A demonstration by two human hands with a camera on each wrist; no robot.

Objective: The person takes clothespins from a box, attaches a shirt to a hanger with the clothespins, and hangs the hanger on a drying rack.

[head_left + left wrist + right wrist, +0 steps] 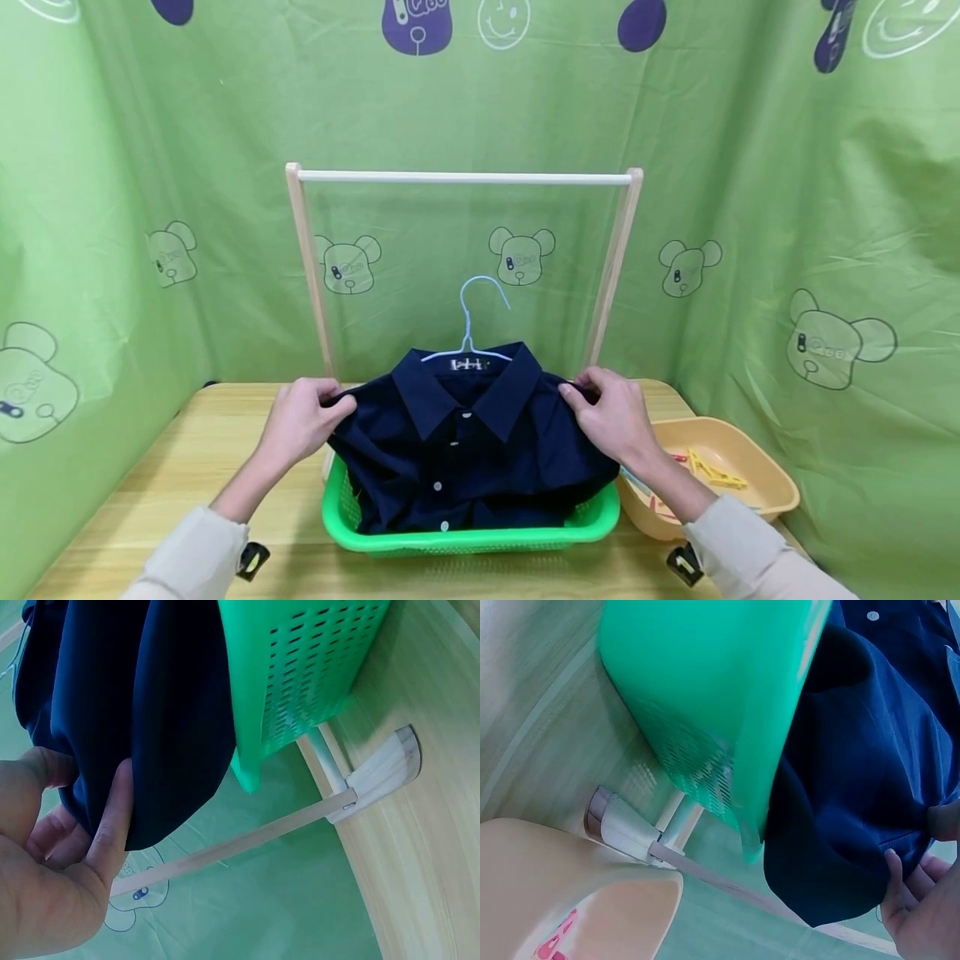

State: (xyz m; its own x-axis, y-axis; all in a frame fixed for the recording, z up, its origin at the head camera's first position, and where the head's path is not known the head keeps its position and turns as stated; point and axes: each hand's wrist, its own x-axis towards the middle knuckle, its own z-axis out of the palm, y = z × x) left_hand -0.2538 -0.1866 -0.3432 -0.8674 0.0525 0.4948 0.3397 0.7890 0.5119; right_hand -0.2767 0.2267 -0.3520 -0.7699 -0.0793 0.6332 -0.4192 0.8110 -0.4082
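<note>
A dark navy collared shirt (510, 467) with pale buttons spreads over a green plastic basket (465, 542), its lower part down inside. Out of the collar rises a light blue wire hanger (467, 321); its arms run under the shirt's shoulders and are mostly hidden. My left hand (303, 417) pinches the shoulder on the left, thumb on top. On the opposite shoulder, my right hand (611, 412) pinches the cloth the same way. Both wrist views show fingers curled into the fabric, with the sleeves hanging beside the basket's rim.
Behind the basket stands a rack with wooden posts (611, 275) and a white crossbar (465, 177). An orange tub (772, 492) at the right holds yellow clothespins (712, 472) and some red ones. Green printed curtain (465, 108) surrounds the wooden table (225, 433).
</note>
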